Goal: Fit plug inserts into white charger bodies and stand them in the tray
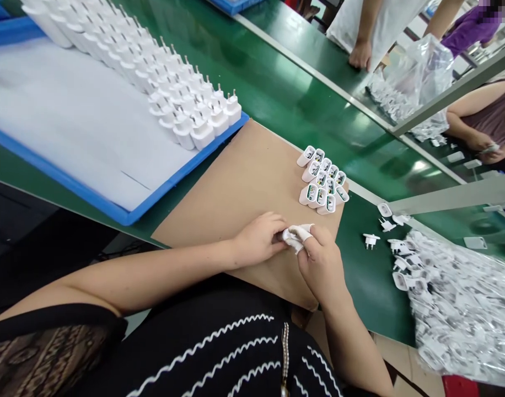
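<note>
My left hand [261,240] is closed around a small white charger piece [285,235], mostly hidden by the fingers. My right hand [323,264] pinches at the same piece from the other side, with white coverings on its thumb and forefinger. Both hands meet over a brown cardboard sheet [223,182]. Beyond them, several open white charger housings [311,193] stand upright in a group, circuit boards showing inside. Right of the sheet, a loose white plug cap [371,240] lies on the green table, prongs down.
A blue-rimmed tray [139,212] at left carries rows of white plug chargers [194,124], prongs up. At right lies a clear bag [463,309] full of white plug caps. Across a metal rail [352,99], co-workers' hands [361,54] rest or work near another bag [426,71].
</note>
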Motion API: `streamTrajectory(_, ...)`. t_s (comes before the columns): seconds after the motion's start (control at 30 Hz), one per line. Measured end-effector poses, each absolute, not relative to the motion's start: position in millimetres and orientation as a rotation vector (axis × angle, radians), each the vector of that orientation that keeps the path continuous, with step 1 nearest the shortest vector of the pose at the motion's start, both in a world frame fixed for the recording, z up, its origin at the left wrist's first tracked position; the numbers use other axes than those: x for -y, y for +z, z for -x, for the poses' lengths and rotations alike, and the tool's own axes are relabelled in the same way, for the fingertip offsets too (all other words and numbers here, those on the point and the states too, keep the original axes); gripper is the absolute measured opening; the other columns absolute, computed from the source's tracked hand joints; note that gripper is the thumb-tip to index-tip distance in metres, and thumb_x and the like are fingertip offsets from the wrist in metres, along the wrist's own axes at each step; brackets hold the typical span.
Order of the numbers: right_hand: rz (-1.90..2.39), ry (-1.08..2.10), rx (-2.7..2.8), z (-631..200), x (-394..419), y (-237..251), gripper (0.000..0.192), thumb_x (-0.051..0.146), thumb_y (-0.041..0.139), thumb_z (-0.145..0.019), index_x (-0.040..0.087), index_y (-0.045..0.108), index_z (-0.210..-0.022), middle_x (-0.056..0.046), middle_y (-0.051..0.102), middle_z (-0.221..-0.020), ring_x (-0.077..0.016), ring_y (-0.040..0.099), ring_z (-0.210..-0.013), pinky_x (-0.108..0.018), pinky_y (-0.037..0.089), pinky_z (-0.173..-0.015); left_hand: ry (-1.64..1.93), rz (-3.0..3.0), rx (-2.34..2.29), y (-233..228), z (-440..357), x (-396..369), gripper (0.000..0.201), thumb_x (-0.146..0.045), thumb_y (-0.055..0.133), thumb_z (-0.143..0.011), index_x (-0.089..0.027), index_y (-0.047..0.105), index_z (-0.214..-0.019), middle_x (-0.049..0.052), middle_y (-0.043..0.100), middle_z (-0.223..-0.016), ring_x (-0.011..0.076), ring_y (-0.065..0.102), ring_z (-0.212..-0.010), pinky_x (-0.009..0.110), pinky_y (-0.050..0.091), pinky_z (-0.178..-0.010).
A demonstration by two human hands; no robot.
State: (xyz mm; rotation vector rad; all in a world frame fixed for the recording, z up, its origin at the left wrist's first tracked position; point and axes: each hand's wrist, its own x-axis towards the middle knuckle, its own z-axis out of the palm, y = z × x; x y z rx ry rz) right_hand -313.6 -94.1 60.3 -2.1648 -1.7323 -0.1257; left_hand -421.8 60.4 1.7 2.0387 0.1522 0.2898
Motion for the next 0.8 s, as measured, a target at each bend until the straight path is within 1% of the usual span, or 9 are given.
streamTrajectory(0.2, 2.163, -0.136, 1.762, 310.4, 90.1, 63.4, 0.03, -0.004, 0.049, -0.081, 0.022, 0.064, -0.086, -0.005, 0.059, -0.083, -0.0211, 0.051, -0.075, -0.033, 0.042, -0.065, 0.284, -2.032, -0.144, 1.1, 421.6, -60.9, 0.009, -0.023, 0.073, -0.09, -0.018, 0.069, -0.096, 0.009, 0.07, -0.101, 0.0257, 0.062, -0.099, 0.04, 0.05, -0.092)
streamTrajectory(0.37, 2.138, -0.22, 1.659, 309.6, 92.9, 48.2, 0.026, 0.0, 0.051, -0.08, 0.023, 0.065, -0.08, -0.004, 0.059, -0.078, -0.021, 0.053, -0.072, -0.032, 0.042, -0.062, 0.31, -2.006, -0.177, -0.3, 416.3, -60.7, 0.013, -0.025, 0.077, -0.086, -0.018, 0.07, -0.094, 0.007, 0.071, -0.097, 0.0257, 0.064, -0.098, 0.04, 0.051, -0.092)
streamTrajectory(0.43, 2.122, -0.192, 1.515, 311.1, 92.9, 41.4, 0.021, 0.007, 0.055, -0.083, 0.023, 0.069, -0.087, -0.004, 0.062, -0.079, -0.0217, 0.057, -0.074, -0.033, 0.046, -0.065, 0.321, -1.999, -0.183, 0.2, 414.4, -59.0, 0.016, -0.024, 0.08, -0.083, -0.018, 0.072, -0.096, 0.008, 0.072, -0.099, 0.0262, 0.065, -0.1, 0.04, 0.051, -0.093)
streamTrajectory(0.5, 2.071, -0.032, 1.342, 311.2, 95.5, 37.9, 0.022, 0.019, 0.062, -0.087, 0.025, 0.071, -0.106, -0.005, 0.069, -0.089, -0.023, 0.064, -0.081, -0.036, 0.052, -0.073, 0.321, -2.001, -0.164, 4.0, 416.4, -56.9, 0.017, -0.022, 0.08, -0.082, -0.017, 0.074, -0.097, 0.008, 0.073, -0.098, 0.0259, 0.067, -0.098, 0.04, 0.052, -0.093)
streamTrajectory(0.6, 1.992, 0.144, 1.11, 298.2, 115.3, 36.5, 0.048, 0.038, 0.067, -0.09, 0.027, 0.061, -0.136, -0.009, 0.072, -0.112, -0.0265, 0.069, -0.099, -0.044, 0.056, -0.092, 0.432, -1.963, -0.174, 17.6, 432.5, -60.5, 0.017, -0.024, 0.082, -0.083, -0.018, 0.076, -0.098, 0.007, 0.075, -0.098, 0.0243, 0.069, -0.097, 0.039, 0.054, -0.092)
streamTrajectory(0.63, 2.014, 0.107, 1.042, 287.9, 127.4, 34.8, 0.054, 0.043, 0.066, -0.091, 0.026, 0.058, -0.142, -0.011, 0.071, -0.118, -0.0281, 0.069, -0.105, -0.047, 0.055, -0.097, 0.519, -1.935, -0.211, 23.8, 441.6, -66.0, 0.02, -0.028, 0.082, -0.084, -0.019, 0.076, -0.1, 0.007, 0.076, -0.101, 0.024, 0.069, -0.099, 0.038, 0.055, -0.094)
streamTrajectory(0.7, 2.171, -0.132, 0.915, 258.8, 156.8, 26.8, 0.058, 0.051, 0.065, -0.091, 0.024, 0.061, -0.142, -0.015, 0.067, -0.128, -0.0325, 0.067, -0.115, -0.055, 0.049, -0.106, 0.752, -1.887, -0.378, 37.1, 464.0, -87.1, 0.029, -0.038, 0.082, -0.086, -0.021, 0.075, -0.108, 0.007, 0.076, -0.11, 0.0234, 0.07, -0.104, 0.037, 0.055, -0.097)
streamTrajectory(0.73, 2.244, -0.238, 0.893, 241.6, 172.0, 20.4, 0.06, 0.056, 0.064, -0.09, 0.021, 0.064, -0.139, -0.017, 0.065, -0.134, -0.0363, 0.063, -0.122, -0.058, 0.046, -0.109, 0.881, -1.879, -0.513, 43.3, 476.5, -103.3, 0.033, -0.041, 0.081, -0.086, -0.022, 0.074, -0.112, 0.008, 0.075, -0.113, 0.0231, 0.07, -0.103, 0.036, 0.055, -0.096)
streamTrajectory(0.8, 2.401, -0.342, 0.887, 209.0, 198.3, 5.0, 0.073, 0.063, 0.056, -0.089, 0.014, 0.062, -0.143, -0.023, 0.055, -0.147, -0.0446, 0.052, -0.136, -0.066, 0.037, -0.115, 1.138, -1.88, -0.86, 52.8, 500.6, -146.4, 0.039, -0.044, 0.08, -0.084, -0.02, 0.073, -0.114, 0.008, 0.075, -0.113, 0.0225, 0.069, -0.099, 0.035, 0.056, -0.091)
